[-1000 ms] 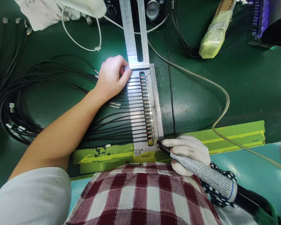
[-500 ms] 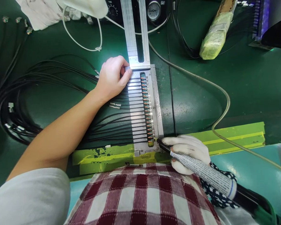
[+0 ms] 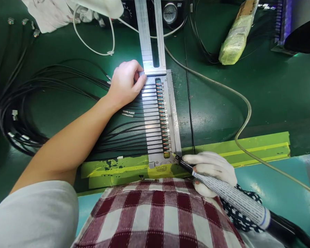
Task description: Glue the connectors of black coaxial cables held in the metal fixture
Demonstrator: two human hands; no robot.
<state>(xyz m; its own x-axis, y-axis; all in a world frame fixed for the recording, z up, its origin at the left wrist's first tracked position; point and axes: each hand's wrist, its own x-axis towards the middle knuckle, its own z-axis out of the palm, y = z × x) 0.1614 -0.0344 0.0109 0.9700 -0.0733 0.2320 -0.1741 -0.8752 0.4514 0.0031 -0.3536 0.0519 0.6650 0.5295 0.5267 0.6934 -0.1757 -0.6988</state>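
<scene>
A metal jig (image 3: 151,117) lies on the green bench, with several black cables (image 3: 124,130) side by side across it. Their stripped ends and small connectors (image 3: 165,122) line up along its slot. My left hand (image 3: 125,82), bare, pinches the jig's upper left edge between thumb and fingers. In my gloved right hand (image 3: 214,170) is a black dispensing syringe (image 3: 229,189) with a printed white label. Its thin yellowish tip is just right of the lowest connectors; whether it touches the jig I cannot tell.
Looped cables (image 3: 12,93) spread over the left side. At the back stands a device with a dial and a pressure gauge (image 3: 169,13). A pale hose (image 3: 229,84) curves down the right. Yellow-green tape (image 3: 263,148) runs along the front edge; a wrapped bar (image 3: 234,43) lies behind.
My right hand and the syringe have shifted slightly right, and the tip sits a little away from the lowest connector. My left hand keeps its pinch on the jig.
</scene>
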